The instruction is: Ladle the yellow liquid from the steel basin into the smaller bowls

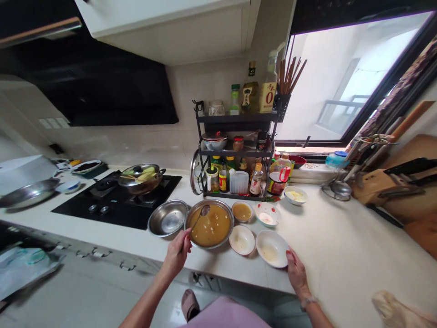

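Observation:
My left hand is closed around the handle of a metal spoon. The spoon's bowl is over a steel basin of brown liquid with pale bits in it; whether it touches the liquid I cannot tell. My right hand grips the right rim of a white oval bowl, which has some pale residue at its bottom. Between basin and oval bowl sits a small white bowl with a little residue. Behind stand a small bowl of brown liquid and a patterned bowl with white contents.
Left of the basin is a steel bowl, then a black gas stove with a lidded pan. A seasoning rack stands against the wall. At right are a bowl of pale pieces, a ladle and a knife block.

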The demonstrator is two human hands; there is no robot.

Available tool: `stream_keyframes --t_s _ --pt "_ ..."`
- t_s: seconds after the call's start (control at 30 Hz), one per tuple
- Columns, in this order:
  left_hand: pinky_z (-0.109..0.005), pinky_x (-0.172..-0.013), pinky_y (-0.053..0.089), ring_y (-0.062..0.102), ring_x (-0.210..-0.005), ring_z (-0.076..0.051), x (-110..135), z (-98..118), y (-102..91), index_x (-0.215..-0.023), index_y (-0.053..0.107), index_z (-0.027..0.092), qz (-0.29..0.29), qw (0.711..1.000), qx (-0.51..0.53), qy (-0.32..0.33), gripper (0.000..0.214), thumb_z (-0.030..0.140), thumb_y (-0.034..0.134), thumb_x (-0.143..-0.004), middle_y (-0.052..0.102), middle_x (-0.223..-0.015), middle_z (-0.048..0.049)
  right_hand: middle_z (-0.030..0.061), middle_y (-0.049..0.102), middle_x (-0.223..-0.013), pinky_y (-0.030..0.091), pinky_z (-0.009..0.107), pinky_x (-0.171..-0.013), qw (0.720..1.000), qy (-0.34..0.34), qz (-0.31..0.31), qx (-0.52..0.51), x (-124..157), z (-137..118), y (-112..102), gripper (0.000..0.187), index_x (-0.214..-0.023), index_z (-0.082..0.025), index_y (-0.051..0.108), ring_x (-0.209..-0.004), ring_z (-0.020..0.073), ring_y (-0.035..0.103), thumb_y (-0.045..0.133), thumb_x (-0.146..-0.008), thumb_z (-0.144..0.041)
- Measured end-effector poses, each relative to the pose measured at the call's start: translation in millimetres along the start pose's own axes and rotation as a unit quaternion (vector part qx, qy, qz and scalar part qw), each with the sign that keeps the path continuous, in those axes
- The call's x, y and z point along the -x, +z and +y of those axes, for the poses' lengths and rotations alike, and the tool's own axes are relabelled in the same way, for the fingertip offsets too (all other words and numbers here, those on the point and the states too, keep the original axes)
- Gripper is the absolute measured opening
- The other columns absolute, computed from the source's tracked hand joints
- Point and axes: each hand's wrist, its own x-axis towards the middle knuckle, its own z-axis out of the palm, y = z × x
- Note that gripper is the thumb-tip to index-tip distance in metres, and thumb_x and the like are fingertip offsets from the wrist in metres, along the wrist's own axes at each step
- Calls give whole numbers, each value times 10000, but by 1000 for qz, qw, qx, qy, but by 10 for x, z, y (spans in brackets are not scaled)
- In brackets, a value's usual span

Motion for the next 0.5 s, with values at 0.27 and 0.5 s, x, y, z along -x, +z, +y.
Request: stream_keyframes --t_s 0.27,0.5 --pt "-266 -464 478 587 -525 -156 -242 119 536 -963 587 113 64 969 206 -119 416 487 482 -811 631 -669 -50 124 686 -1012 459 408 -900 1000 -4 0 -8 -4 45 14 554 -940 -149 677 -988 274 595 415 -753 -600" --pt "-255 -443 458 547 -472 -136 -519 89 1123 -939 600 122 -34 978 187 -89 406 478 442 -826 594 -633 -31 121 680 -1040 421 415 -960 1000 -13 -4 -21 4 39 19 550 -977 -148 677 -1017 261 594 422 -766 -588"
